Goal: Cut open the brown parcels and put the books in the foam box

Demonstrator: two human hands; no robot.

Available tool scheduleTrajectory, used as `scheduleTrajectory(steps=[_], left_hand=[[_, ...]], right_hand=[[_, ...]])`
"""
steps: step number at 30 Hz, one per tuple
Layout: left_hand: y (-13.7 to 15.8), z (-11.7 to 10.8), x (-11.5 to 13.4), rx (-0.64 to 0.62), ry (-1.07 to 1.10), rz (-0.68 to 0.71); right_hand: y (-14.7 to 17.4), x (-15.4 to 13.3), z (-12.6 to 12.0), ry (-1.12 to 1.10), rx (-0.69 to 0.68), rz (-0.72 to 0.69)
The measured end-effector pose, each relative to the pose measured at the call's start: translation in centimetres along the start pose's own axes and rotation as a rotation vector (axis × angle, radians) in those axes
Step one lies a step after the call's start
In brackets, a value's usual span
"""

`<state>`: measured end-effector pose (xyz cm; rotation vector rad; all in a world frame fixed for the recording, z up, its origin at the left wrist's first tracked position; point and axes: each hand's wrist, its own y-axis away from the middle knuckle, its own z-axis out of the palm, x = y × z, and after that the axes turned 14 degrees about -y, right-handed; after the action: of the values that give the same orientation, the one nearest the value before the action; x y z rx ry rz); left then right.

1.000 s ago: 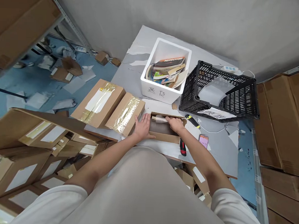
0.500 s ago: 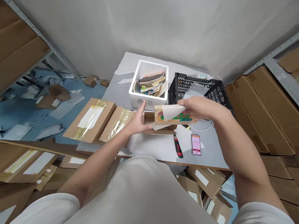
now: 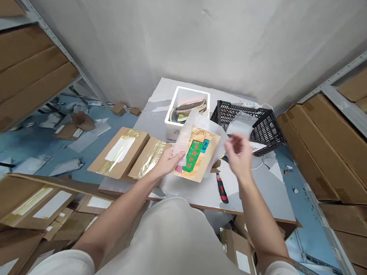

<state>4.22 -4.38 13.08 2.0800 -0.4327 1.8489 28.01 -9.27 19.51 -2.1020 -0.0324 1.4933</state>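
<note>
My left hand (image 3: 167,162) is closed on the left edge of a book (image 3: 204,164), gripping it with a sheet of white wrapping (image 3: 183,139). The tan cover, with a green panel and red characters, faces up. To the right of the book is my right hand (image 3: 241,157), slightly blurred, fingers bent and apart, with nothing visible in them. A brown cardboard box (image 3: 216,165) is mostly hidden beneath the book. The red and black utility knife (image 3: 222,188) lies on the table (image 3: 181,191) nearby.
Behind the book stands a white foam box (image 3: 173,131) holding several books. A black plastic crate (image 3: 270,131) with clear wrap is at the right. Two taped cartons (image 3: 118,153) (image 3: 149,157) sit at left. Cartons on racks (image 3: 331,152) flank the table.
The book has come up out of the cardboard box and turned cover up, and my left hand has taken hold of it. My right hand has come off it. The phone is now hidden.
</note>
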Motion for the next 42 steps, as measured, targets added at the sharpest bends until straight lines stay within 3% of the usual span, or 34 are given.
scheduleTrajectory(steps=[3, 6, 10, 13, 16, 19, 22, 25, 27, 29, 31, 33, 35, 37, 40, 42], left_hand=[[0.8, 1.0, -1.0, 0.025, 0.091, -0.014], [1.4, 1.7, -2.1, 0.025, 0.086, -0.028], [2.0, -1.1, -3.8, 0.170, -0.160, -0.057], [2.5, -6.2, -5.2, 0.369, -0.658, -0.163], [2.8, -11.6, -6.6, 0.530, -1.170, -0.360], [2.5, -15.2, -7.6, 0.540, -1.339, -0.443], [2.1, -15.9, -7.3, 0.617, -1.328, -0.441], [2.3, -12.9, -5.7, 0.757, -1.186, -0.265], [3.1, -8.8, -4.7, 0.663, -0.924, -0.057], [3.9, -3.7, -4.0, 0.418, -0.513, 0.040], [4.5, 0.7, -3.8, 0.084, -0.103, -0.031], [4.4, 3.1, -3.7, -0.017, 0.136, -0.120], [3.7, 2.8, -3.4, -0.016, 0.211, -0.157], [2.4, 0.6, -2.7, -0.032, 0.170, -0.127], [-0.1, -3.6, -1.1, -0.130, 0.037, -0.036], [-1.8, -5.3, 0.1, -0.165, -0.046, 0.017]], right_hand=[[3.4, 2.9, 3.2, -0.270, -0.183, 0.318], [5.6, 4.2, 5.6, -0.530, -0.230, 0.506], [6.3, 4.7, 5.1, -0.630, -0.176, 0.542], [6.3, 5.3, 3.6, -0.606, -0.125, 0.554], [6.8, 6.3, 2.9, -0.607, -0.074, 0.570], [7.7, 7.4, 3.1, -0.636, -0.025, 0.590], [8.2, 8.0, 3.6, -0.690, -0.001, 0.616], [8.2, 7.7, 4.5, -0.754, 0.053, 0.614], [8.1, 6.9, 5.6, -0.805, 0.148, 0.587], [8.1, 5.7, 7.1, -0.855, 0.260, 0.553], [8.1, 4.6, 8.3, -0.882, 0.327, 0.540], [8.0, 3.9, 8.6, -0.882, 0.339, 0.545], [7.5, 3.8, 7.3, -0.864, 0.328, 0.537], [6.6, 4.1, 4.6, -0.829, 0.260, 0.533], [4.8, 4.8, 0.5, -0.730, -0.032, 0.614], [4.0, 5.1, -0.8, -0.649, -0.232, 0.691]])
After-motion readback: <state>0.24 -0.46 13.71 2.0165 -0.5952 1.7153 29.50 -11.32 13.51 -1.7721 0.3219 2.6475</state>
